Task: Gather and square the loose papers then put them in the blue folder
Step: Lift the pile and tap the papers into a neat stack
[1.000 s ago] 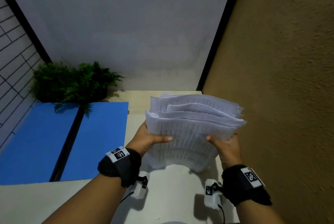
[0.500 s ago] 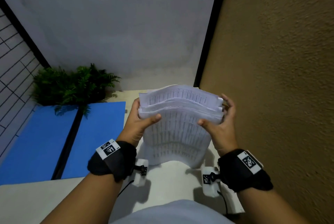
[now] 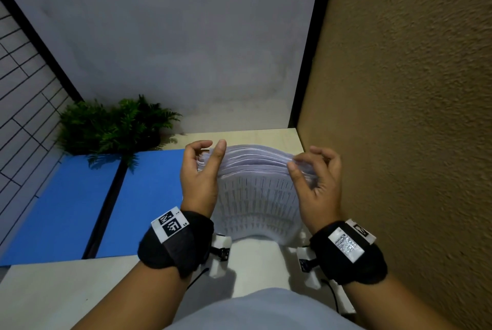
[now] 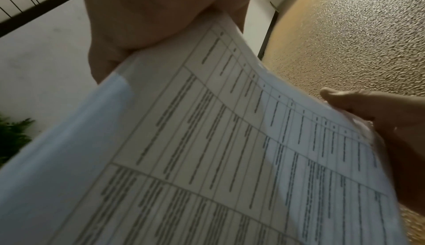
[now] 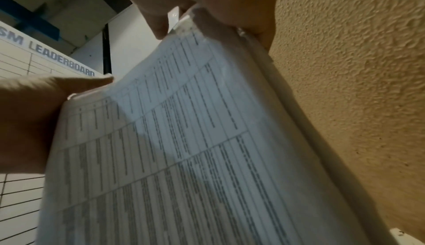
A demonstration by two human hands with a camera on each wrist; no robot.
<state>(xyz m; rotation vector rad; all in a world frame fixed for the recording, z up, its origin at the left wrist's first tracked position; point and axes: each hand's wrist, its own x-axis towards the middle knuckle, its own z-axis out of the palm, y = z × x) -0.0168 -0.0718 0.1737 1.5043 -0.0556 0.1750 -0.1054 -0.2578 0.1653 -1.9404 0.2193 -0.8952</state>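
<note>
A thick stack of printed white papers (image 3: 255, 191) stands on its lower edge on the pale table (image 3: 80, 289), bowed toward me. My left hand (image 3: 202, 169) grips the stack's upper left corner, thumb on the near face. My right hand (image 3: 316, 177) holds the upper right corner between thumb and curled fingers. In the left wrist view the papers (image 4: 230, 149) show ruled tables; in the right wrist view the papers (image 5: 172, 149) show the stack's side edge too. The blue folder (image 3: 80, 196) lies open and flat on the table to the left.
A green fern-like plant (image 3: 114, 127) sits at the back left, overhanging the folder. A textured tan wall (image 3: 399, 116) stands close on the right, a grey wall behind. A ruled whiteboard (image 3: 21, 90) is at the far left.
The sheets, fanned and uneven a second ago, now sit more evenly together. Both hands slid up from the stack's lower sides to its top corners. The view tilted down.
</note>
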